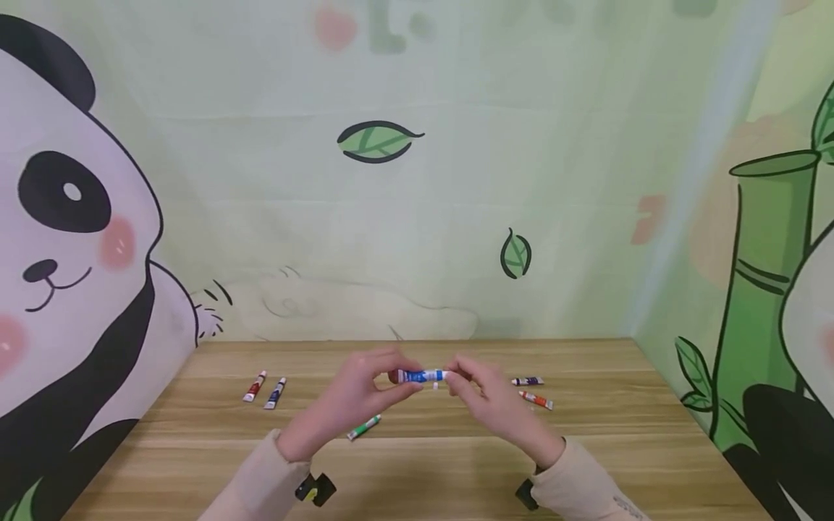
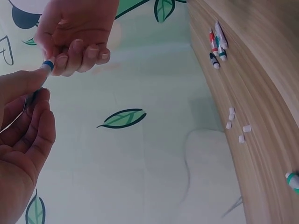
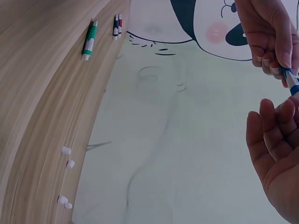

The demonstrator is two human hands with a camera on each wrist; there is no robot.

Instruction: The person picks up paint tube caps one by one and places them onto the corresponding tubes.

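Note:
Above the table, a blue paint tube [image 1: 422,375] is held level between the two hands. My left hand [image 1: 348,396] grips its body between thumb and fingers. At its other end, my right hand [image 1: 495,405] pinches the white cap end, which the fingertips mostly hide. In the left wrist view, the tube's blue band [image 2: 47,64] shows between the two hands. Below the hands, a green paint tube [image 1: 363,428] lies on the table. Small white caps [image 2: 246,129] lie loose on the wood; the left wrist view shows several.
On the wooden table [image 1: 417,477], a red tube [image 1: 255,386] and a dark blue tube [image 1: 275,393] lie at the left. A purple tube [image 1: 527,381] and an orange tube [image 1: 536,400] lie at the right. A printed cloth [image 1: 430,217] hangs behind the table.

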